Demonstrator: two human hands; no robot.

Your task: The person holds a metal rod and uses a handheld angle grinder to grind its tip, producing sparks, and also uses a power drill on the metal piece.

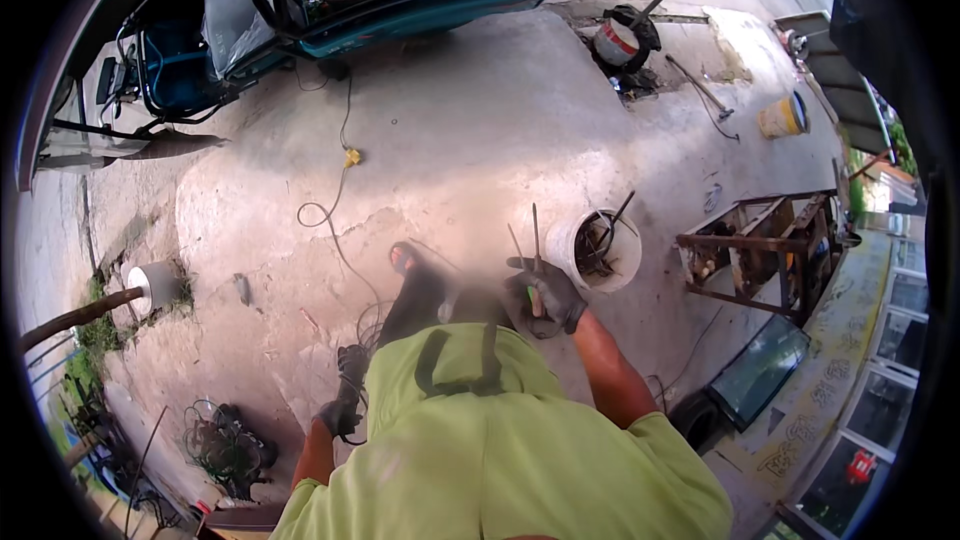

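My right hand (548, 300), in a dark glove, is closed around a pair of slim, rod-like metal tools (537, 230) that point away from me; a bit of green shows by the fingers. Just right of it stands a white bucket (628, 270) with several dark metal pieces (597, 245) inside. My left hand (340, 416), also gloved, is low beside my left side, its fingers curled on a dark object (352, 365). What that object is, I cannot make out. Loops of dark cable (370, 325) lie close to it.
A blue three-wheeled cart (430, 15) stands ahead on the left. A cable with a yellow connector (351, 157) crosses the concrete. To the right are a rusty metal frame (760, 250), a glass panel (760, 370) and a yellow bucket (782, 118). Tangled wire (225, 445) lies at lower left.
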